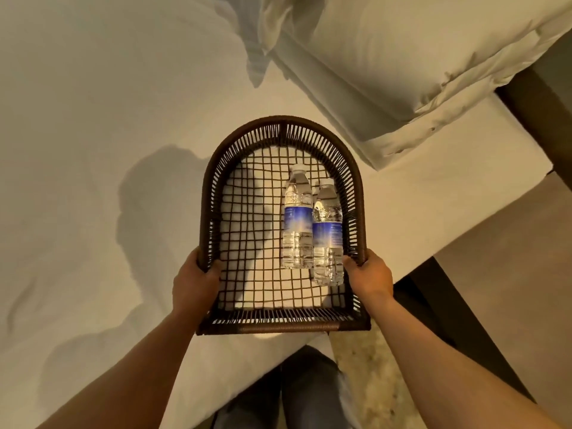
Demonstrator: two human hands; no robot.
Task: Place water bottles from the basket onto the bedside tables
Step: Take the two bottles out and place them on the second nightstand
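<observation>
Basket (213, 168) rim within curled fingers (213, 269)

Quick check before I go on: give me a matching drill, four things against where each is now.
Things:
1. left hand
2. right hand
3. water bottles
4. pillow

Places:
A. lying side by side in the basket's right half
B. gripping the basket's right rim
C. on the bed, beyond the basket
D. gripping the basket's left rim

The basket is held over the bed.

Pairs: 1-D, 2-B, 3-A, 4-C
</observation>
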